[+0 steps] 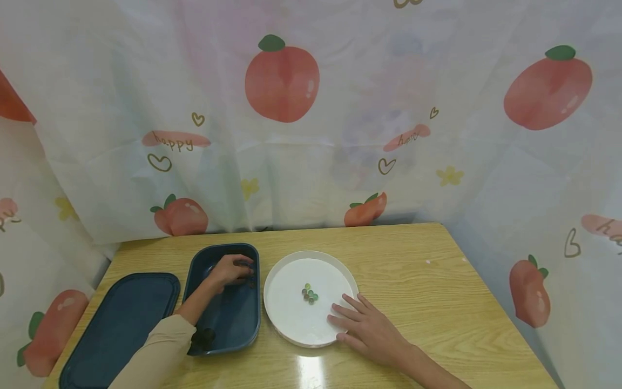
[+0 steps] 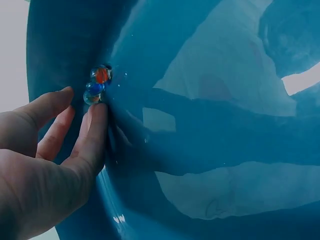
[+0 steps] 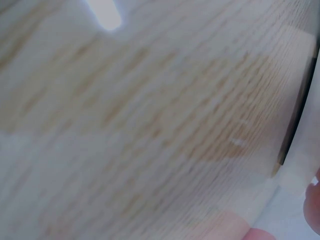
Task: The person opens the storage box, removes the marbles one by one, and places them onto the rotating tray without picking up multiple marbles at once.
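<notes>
My left hand [image 1: 235, 271] reaches into a deep dark-blue plastic box [image 1: 228, 324], near its right wall. In the left wrist view, the left hand [image 2: 55, 155] has its fingers loosely bent, and one fingertip meets a small cluster of glass marbles [image 2: 101, 75] with orange and blue inside. Those marbles lie against the box's wall. A round white tray [image 1: 291, 329] stands to the right of the box, holding several greenish and brownish marbles [image 1: 310, 294] near its middle. My right hand [image 1: 371, 332] spreads its fingers over the tray's right rim. Only fingertips [image 3: 312, 207] show in the right wrist view.
A flat dark-blue lid or tray [image 1: 126, 324] lies left of the box. All of these are on a wooden table [image 1: 408, 270]. Behind and beside it hangs a white curtain [image 1: 330, 178] printed with red fruit. A dark blurred shape shows by the box's lower left corner.
</notes>
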`<state>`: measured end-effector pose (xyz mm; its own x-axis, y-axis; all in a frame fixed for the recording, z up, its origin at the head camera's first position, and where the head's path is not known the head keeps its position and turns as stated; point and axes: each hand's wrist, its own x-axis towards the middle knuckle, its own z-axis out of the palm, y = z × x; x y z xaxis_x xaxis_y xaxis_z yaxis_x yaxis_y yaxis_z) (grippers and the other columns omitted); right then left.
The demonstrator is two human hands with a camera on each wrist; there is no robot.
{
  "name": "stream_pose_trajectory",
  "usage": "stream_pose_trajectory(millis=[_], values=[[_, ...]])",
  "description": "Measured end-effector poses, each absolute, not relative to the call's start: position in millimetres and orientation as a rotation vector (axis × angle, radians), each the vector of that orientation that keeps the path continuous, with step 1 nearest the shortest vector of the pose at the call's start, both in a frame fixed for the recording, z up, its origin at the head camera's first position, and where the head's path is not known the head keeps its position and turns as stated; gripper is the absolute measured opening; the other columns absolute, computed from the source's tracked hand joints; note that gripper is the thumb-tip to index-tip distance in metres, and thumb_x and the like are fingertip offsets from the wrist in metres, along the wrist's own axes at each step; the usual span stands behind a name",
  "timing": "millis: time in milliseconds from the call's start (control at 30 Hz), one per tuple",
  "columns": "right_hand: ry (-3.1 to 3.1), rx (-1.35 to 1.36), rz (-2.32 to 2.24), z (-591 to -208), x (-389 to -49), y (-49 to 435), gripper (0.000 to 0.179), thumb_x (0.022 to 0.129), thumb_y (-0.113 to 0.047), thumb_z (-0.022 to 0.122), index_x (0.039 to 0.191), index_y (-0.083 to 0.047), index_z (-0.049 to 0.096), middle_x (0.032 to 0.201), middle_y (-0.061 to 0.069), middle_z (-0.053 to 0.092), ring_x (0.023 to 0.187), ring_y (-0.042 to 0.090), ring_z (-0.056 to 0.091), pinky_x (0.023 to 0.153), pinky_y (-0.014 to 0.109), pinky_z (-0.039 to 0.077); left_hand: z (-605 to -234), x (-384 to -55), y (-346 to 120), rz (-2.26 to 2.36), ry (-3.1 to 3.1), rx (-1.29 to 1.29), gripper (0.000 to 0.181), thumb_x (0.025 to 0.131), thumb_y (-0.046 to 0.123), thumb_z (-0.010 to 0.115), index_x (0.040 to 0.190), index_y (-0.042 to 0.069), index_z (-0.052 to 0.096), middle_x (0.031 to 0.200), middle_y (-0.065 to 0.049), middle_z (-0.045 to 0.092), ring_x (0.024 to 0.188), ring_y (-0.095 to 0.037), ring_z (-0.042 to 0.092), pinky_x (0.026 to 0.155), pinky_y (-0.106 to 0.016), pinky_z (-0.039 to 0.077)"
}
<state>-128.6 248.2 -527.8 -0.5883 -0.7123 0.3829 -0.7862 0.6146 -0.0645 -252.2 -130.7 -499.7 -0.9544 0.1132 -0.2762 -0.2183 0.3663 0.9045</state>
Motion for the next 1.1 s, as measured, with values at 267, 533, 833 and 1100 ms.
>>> stream_pose_trajectory(millis=[267,533,833,1100], values=[[-2.5,1.213,0.324,-530.0,-127.9,249.1,0.038,0.101,-0.041,0.058,0.132,-0.022,0.067,0.138,-0.001,0.06,0.136,0.031,0.045,0.11,0.052,0.029,-502.2,-253.1,-125.2,1.593,2.439,-0.102,0.018,0.088,-0.007,0.066,0.106,-0.012,0.068,0.091,-0.016,0.07,0.084,-0.026,0.07,0.072,-0.039,0.059],[-2.51,1.215,0.311,-530.6,-127.8,248.7,0.038,0.101,-0.041,0.058,0.133,-0.023,0.066,0.139,-0.001,0.059,0.136,0.031,0.045,0.109,0.053,0.03,-500.6,-252.9,-121.1,1.53,2.51,-0.138,0.015,0.087,-0.005,0.069,0.1,-0.011,0.071,0.093,-0.017,0.071,0.078,-0.027,0.072,0.068,-0.036,0.059],[-2.511,1.218,0.316,-530.0,-128.9,249.4,0.038,0.101,-0.04,0.057,0.134,-0.023,0.066,0.14,-0.001,0.058,0.137,0.031,0.044,0.111,0.051,0.026,-501.7,-252.9,-123.1,1.476,2.552,-0.077,0.012,0.09,-0.003,0.066,0.096,-0.01,0.073,0.096,-0.019,0.071,0.08,-0.029,0.072,0.069,-0.037,0.059],[-2.516,1.215,0.318,-529.8,-130.1,249.9,0.038,0.101,-0.04,0.057,0.134,-0.023,0.066,0.14,-0.001,0.058,0.137,0.03,0.044,0.109,0.054,0.03,-499.7,-255.2,-123.6,1.409,2.601,-0.075,0.011,0.088,0.002,0.069,0.092,-0.006,0.077,0.096,-0.017,0.072,0.077,-0.022,0.071,0.069,-0.035,0.058]])
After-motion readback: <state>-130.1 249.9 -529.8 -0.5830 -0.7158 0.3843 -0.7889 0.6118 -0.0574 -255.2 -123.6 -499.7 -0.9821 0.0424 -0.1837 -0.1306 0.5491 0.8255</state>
